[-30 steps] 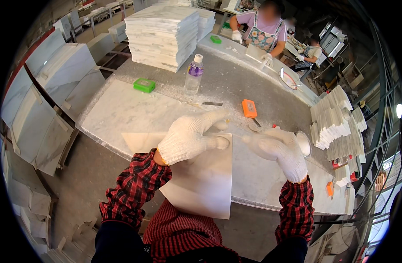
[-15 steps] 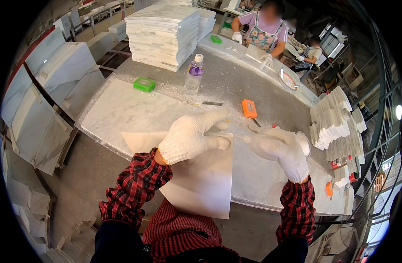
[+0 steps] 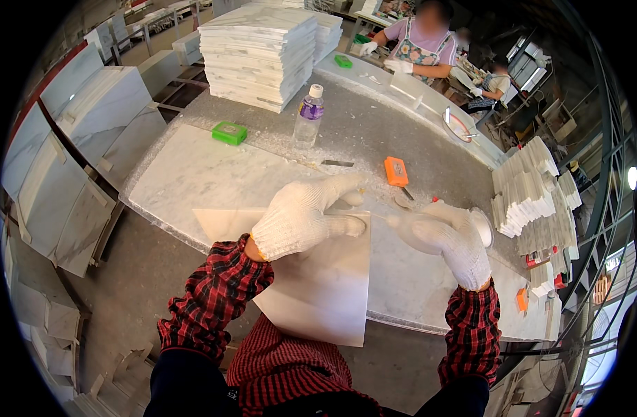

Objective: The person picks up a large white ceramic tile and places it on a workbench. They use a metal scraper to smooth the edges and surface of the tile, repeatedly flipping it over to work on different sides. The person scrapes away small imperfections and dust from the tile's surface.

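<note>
Marble tile (image 3: 318,292) overhanging the bench's (image 3: 193,174) near edge lies under your flat, released left hand (image 3: 301,217), while your right hand (image 3: 443,240) grasps a thin tool.

I see knit cotton gloves (image 3: 301,215), a smooth matt stone tile (image 3: 325,292), a dusty marble slab (image 3: 193,187), a clear plastic bottle (image 3: 308,118).

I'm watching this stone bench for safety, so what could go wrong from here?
1. The white tile under the left hand overhangs the worktable toward the person; if that hand lifts, it might tip off.
2. The right hand holds a thin tool close to the left fingertips; a slip could jab them.
3. The plastic bottle stands nearby and could get knocked over.
</note>
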Available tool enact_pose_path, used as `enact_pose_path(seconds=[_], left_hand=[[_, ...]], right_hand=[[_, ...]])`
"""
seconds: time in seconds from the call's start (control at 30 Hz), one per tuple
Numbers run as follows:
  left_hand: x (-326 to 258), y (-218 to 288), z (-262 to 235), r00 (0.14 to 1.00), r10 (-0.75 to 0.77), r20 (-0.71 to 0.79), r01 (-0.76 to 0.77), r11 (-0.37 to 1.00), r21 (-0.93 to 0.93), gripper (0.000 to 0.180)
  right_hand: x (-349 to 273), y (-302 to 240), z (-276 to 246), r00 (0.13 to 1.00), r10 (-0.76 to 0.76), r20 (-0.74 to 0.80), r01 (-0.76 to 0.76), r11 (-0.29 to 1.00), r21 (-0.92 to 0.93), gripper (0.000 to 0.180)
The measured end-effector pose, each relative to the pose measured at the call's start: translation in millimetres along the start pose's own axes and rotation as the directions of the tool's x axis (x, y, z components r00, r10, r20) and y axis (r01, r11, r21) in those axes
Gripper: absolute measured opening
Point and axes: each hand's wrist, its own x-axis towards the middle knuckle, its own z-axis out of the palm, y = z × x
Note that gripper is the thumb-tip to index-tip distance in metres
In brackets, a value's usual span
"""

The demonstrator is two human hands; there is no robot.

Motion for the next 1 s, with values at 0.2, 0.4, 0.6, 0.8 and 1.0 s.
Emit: enact_pose_path(seconds=[0.2, 0.4, 0.6, 0.8, 1.0], left_hand=[[-5.5, -4.4, -0.7, 0.986, 0.149, -0.070, -0.149, 0.989, 0.004, 0.067], [-6.3, -11.2, 4.5, 0.922, 0.331, -0.201, -0.279, 0.927, 0.249, 0.070], [-4.8, -10.6, 6.7, 0.924, 0.328, -0.198, -0.260, 0.916, 0.304, 0.074], [-5.1, -13.0, 7.5, 0.916, 0.341, -0.214, -0.266, 0.912, 0.312, 0.075], [-4.6, -12.1, 7.5, 0.923, 0.325, -0.207, -0.247, 0.912, 0.328, 0.075]], right_hand=[[-4.4, -8.7, -0.9, 1.000, 0.025, -0.016, -0.024, 0.999, 0.032, 0.031], [-3.1, -10.7, -1.3, 1.000, -0.008, -0.026, 0.006, 0.999, -0.042, 0.033], [2.3, 4.6, 0.0, 1.000, -0.004, -0.011, 0.004, 1.000, 0.028, 0.035], [4.3, 7.6, 0.4, 1.000, 0.009, -0.014, -0.008, 0.999, 0.051, 0.035], [3.7, 8.9, 0.8, 1.000, -0.012, -0.026, 0.014, 0.998, 0.063, 0.036]])
